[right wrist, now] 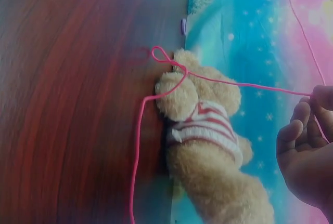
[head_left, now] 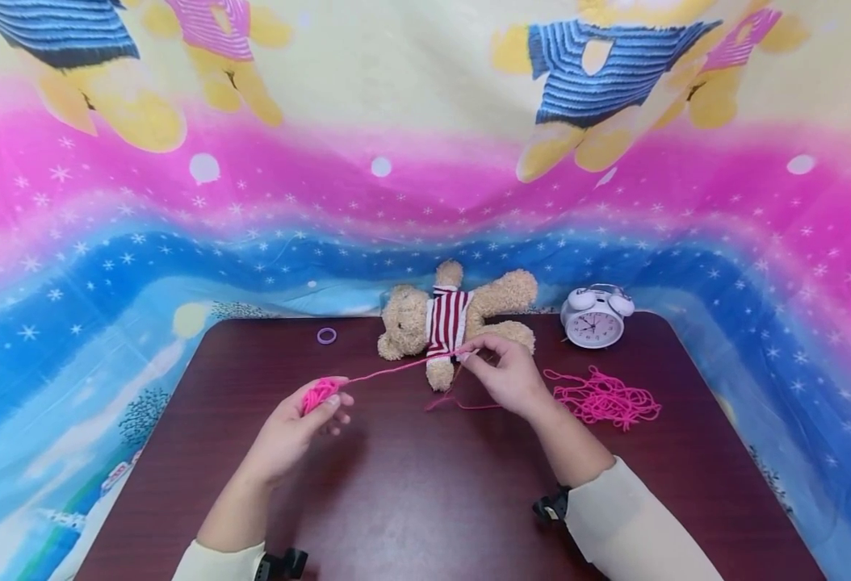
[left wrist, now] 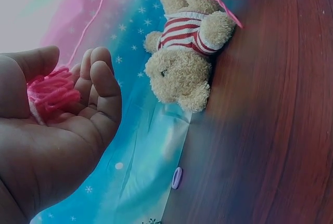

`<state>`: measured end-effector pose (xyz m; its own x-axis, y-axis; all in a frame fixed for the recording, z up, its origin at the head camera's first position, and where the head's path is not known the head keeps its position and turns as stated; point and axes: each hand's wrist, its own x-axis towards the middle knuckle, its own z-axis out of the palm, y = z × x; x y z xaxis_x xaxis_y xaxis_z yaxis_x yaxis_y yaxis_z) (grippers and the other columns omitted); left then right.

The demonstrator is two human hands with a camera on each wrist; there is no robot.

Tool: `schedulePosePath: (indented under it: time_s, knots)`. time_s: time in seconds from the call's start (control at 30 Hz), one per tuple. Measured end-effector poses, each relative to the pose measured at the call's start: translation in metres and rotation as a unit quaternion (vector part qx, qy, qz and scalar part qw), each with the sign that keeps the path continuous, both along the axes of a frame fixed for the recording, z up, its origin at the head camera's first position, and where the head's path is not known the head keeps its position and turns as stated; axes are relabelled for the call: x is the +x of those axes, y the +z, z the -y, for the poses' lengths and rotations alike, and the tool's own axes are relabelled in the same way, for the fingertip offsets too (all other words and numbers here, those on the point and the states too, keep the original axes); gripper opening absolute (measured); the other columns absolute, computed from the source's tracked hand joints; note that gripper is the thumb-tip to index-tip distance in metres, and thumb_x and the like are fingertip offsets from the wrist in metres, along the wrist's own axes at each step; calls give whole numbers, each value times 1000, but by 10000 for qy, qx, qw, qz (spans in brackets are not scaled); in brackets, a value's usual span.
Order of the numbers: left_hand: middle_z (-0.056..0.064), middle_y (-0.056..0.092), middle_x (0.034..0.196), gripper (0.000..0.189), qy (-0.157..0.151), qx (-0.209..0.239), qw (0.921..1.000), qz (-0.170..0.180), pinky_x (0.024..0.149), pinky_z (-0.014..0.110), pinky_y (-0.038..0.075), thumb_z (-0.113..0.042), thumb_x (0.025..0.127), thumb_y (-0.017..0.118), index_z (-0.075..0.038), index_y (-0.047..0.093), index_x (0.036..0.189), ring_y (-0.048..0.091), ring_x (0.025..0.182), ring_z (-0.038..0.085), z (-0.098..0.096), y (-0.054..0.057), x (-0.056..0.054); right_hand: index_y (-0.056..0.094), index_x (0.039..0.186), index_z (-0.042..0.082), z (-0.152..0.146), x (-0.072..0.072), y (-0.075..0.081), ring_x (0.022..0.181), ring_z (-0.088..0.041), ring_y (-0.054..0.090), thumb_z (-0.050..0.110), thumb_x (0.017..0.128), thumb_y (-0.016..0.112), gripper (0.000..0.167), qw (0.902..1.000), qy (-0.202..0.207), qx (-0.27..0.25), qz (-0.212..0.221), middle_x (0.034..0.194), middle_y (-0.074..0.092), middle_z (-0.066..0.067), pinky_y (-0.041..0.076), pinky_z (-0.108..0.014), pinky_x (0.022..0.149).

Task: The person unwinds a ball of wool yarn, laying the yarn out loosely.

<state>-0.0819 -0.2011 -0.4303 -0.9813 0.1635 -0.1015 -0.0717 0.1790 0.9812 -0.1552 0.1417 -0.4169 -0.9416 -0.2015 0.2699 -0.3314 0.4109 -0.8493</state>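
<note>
Head view: we've a pink strand (head_left: 389,371) straight mid-frame, slanting up rightward; the left hand (head_left: 295,428) grips its rounded, woolly bundle (head_left: 320,394), the right hand (head_left: 507,376) pinches the thin end.

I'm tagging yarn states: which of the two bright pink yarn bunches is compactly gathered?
The small bright pink yarn bundle held in the left hand; the other, a loose bright pink yarn pile, lies spread on the dark reddish-brown table.
</note>
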Motion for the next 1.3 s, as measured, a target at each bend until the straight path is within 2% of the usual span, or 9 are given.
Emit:
schedulePosePath:
  time_s: [0.1,0.27,0.43,0.57,0.83,0.97,1.13,1.3]
  knots:
    - [14,69,119,41,31,4,10000,40,90,47,58,-28,107,61,-11,55,144,65,107,44,2,-1,1,78,102,13,-8,-2,1,93,-19,65,15,96,75,8,9999,-79,-14,-71,103,76,-3,51,-34,79]
    - [14,69,120,41,78,20,10000,20,89,46,58,-28,106,61,-11,56,143,64,108,47,5,-1,2,79,101,11,-22,-6,-1,96,-16,64,15,95,76,8,9995,-300,54,-48,105,76,0,51,-29,78]
    - [11,69,117,40,103,66,9999,-27,88,45,59,-27,107,61,-8,56,141,66,105,43,7,-3,1,78,100,12,-36,-7,-3,89,-18,63,18,95,74,8,9984,-530,170,34,100,74,1,50,-30,75]
    - [10,70,113,39,111,91,9999,-39,87,46,59,-26,107,59,-5,56,140,67,103,39,9,-4,1,77,101,11,-47,-7,-2,83,-20,64,17,94,74,9,9973,-701,132,192,94,75,-3,50,-30,71]
    - [8,70,112,42,128,62,9999,-24,85,43,59,-27,108,58,-6,56,145,66,104,41,13,-5,1,74,108,7,-73,-11,0,77,-16,63,20,99,71,17,9944,-910,46,542,92,74,-13,49,-28,67]
    - [8,70,114,44,64,58,10000,-48,85,42,59,-27,108,57,-8,55,148,65,105,43,15,-6,1,74,110,8,-84,-14,1,76,-18,60,24,99,72,20,9922,-1049,62,665,94,68,-12,52,-30,62]
    - [10,69,116,44,-5,33,10000,-88,85,41,59,-27,109,55,-8,54,149,66,104,40,16,-6,1,74,113,9,-96,-15,2,83,-19,60,30,100,72,25,9907,-1135,95,751,97,68,-10,52,-30,66]
    - [11,69,118,44,-2,-33,10000,-60,86,43,58,-29,110,54,-10,53,149,66,104,39,18,-6,1,72,117,3,-112,-15,3,77,-14,62,28,101,70,29,9894,-1216,-101,790,91,68,-8,52,-27,65]
